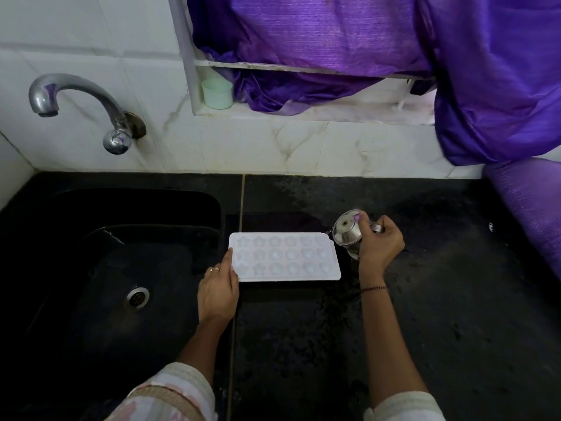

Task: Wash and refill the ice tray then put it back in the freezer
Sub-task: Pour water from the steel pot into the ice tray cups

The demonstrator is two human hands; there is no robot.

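A white ice tray with star, flower and heart moulds lies flat on the black counter, just right of the sink. My left hand rests on the tray's left edge, its fingers stretched along the rim. My right hand grips a small steel cup by its handle. The cup is tilted with its mouth toward the tray's far right corner. No stream of water is visible.
The black sink with a steel drain fills the left side. A chrome tap juts from the white tiled wall above it. A pale green cup stands on the window ledge. Purple cloth hangs at the upper right.
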